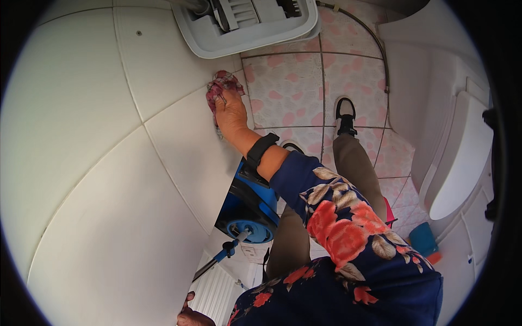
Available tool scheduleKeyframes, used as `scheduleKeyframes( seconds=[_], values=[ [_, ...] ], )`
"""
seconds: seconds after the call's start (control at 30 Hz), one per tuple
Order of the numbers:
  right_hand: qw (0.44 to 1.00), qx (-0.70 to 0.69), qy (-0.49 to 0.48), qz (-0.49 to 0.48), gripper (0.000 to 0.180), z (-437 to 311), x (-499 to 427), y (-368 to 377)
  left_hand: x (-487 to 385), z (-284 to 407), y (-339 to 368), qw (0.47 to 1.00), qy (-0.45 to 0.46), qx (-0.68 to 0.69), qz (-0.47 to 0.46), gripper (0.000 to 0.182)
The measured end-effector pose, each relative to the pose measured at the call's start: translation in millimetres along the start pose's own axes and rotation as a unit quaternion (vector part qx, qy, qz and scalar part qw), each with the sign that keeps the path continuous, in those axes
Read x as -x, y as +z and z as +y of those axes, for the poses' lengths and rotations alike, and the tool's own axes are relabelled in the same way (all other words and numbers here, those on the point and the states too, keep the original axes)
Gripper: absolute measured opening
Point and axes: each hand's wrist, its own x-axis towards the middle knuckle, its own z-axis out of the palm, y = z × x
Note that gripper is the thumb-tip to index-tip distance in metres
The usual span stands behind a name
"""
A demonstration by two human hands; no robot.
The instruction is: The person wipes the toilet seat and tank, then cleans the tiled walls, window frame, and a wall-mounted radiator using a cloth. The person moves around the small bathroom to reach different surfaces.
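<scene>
A crumpled red-and-white checked cloth (223, 83) is bunched under the fingers of my right hand (231, 112). The hand presses it against the white tiled wall (175, 134), low down near the floor. A black strap (263, 150) circles that wrist. At the bottom of the view, my left hand (193, 316) is at the wall's vertical edge, partly hidden by it and cut off by the frame. Whether its fingers grip the edge cannot be seen. Below my right forearm stands a blue and black mop bucket (253, 203) with a mop handle (218, 258) rising from it.
A grey-white plastic mop wringer or tray (248, 30) juts out from the wall ahead. On the right is a white toilet (456, 163), with a braided hose (381, 45) beside it. My shoes stand on pink-patterned floor tiles (285, 89). A teal container (423, 238) lies behind my right side.
</scene>
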Motion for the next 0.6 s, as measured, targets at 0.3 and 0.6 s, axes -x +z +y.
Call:
scheduleKeyframes(
  seconds=[0.3, 0.6],
  values=[
    [0.998, 0.026, 0.024, -0.053, 0.026, 77, -83, 19, 6, 19, 20, 0.999, 0.030, 0.020, 0.010, 0.038],
    [0.978, 0.043, 0.135, -0.154, 0.028, 151, -122, 23, 5, 24, 22, 0.999, 0.030, -0.022, 0.012, 0.037]
  ],
)
